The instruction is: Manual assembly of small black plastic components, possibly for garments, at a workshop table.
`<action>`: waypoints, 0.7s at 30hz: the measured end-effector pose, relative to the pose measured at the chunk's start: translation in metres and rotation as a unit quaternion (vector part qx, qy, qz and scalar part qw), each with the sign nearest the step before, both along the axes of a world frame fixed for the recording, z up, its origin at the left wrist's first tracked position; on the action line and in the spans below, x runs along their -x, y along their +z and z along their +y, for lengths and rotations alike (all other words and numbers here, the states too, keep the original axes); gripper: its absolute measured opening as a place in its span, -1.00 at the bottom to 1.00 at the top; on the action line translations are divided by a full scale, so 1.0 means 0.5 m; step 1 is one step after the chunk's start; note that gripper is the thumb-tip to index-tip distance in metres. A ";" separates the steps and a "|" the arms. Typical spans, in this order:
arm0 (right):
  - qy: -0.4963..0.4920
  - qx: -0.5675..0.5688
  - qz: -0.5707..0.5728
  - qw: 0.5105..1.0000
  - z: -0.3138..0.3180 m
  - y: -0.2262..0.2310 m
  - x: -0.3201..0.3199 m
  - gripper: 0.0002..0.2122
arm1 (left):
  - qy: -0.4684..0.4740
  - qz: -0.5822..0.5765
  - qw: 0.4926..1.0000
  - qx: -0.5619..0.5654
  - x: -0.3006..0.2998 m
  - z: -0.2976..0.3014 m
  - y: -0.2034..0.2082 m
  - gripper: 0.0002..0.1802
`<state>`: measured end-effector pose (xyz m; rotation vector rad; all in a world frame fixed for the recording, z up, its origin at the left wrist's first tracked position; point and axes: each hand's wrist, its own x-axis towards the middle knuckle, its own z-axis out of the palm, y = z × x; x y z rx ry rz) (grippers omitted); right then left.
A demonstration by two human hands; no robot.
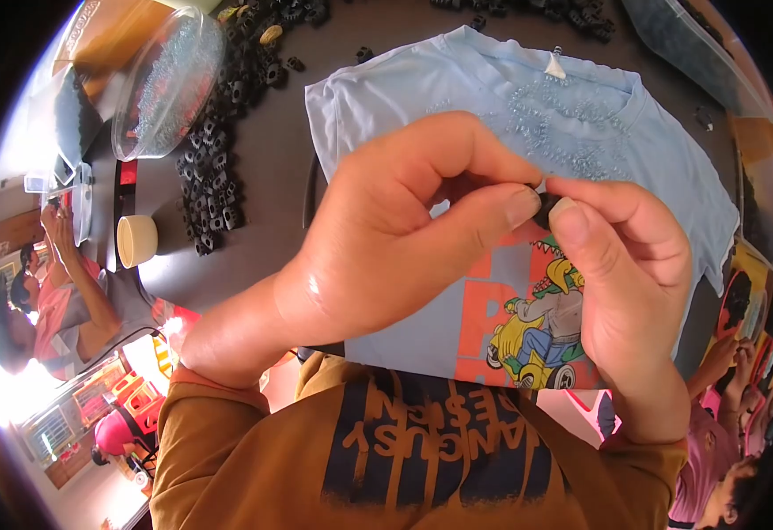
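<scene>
My left hand (395, 221) and my right hand (629, 256) meet over a light blue T-shirt (386, 106) spread on the table. A small black plastic piece (545, 210) sits between their fingertips, mostly covered. My right thumb and forefinger pinch it. The left thumb and forefinger are pressed together against its other side; whatever they grip is too small to make out. Many tiny silvery, spring-like pieces (563, 132) are scattered on the shirt near its collar. A small white cone-shaped piece (556, 67) lies at the neckline.
Loose black plastic pieces (210, 185) form a long heap on the dark table (267, 190). Left of it stand a clear round tub (121, 132) of tiny silvery pieces and a cream cup (137, 241). A clear bin (700, 57) stands far right. Other people work at both sides.
</scene>
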<state>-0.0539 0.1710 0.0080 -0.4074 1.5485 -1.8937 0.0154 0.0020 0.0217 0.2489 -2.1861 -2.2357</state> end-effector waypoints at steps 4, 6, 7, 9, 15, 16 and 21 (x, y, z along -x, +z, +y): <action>-0.040 0.030 0.013 0.999 -0.001 -0.010 -0.007 -0.84 | 0.005 0.117 0.988 0.100 -0.004 0.008 -0.039 -0.81; -0.043 0.027 0.022 0.998 -0.001 -0.015 -0.007 -0.84 | 0.006 0.170 0.971 0.169 -0.001 0.012 -0.045 -0.77; -0.045 0.045 0.020 0.998 -0.004 -0.018 -0.005 -0.83 | 0.005 0.170 0.971 0.169 0.001 0.013 -0.046 -0.77; -0.048 0.063 0.018 0.997 -0.006 -0.015 -0.005 -0.83 | 0.026 0.190 0.955 0.226 0.002 0.014 -0.046 -0.72; -0.031 0.065 -0.097 0.993 -0.004 -0.009 0.001 -0.81 | 0.053 0.314 0.857 0.404 0.017 0.022 -0.047 -0.41; -0.031 0.070 -0.119 0.990 -0.006 -0.009 -0.002 -0.80 | 0.052 0.315 0.857 0.406 0.017 0.023 -0.048 -0.41; -0.028 0.121 -0.165 0.978 -0.001 -0.018 -0.009 -0.78 | 0.059 0.322 0.830 0.451 0.018 0.025 -0.049 -0.40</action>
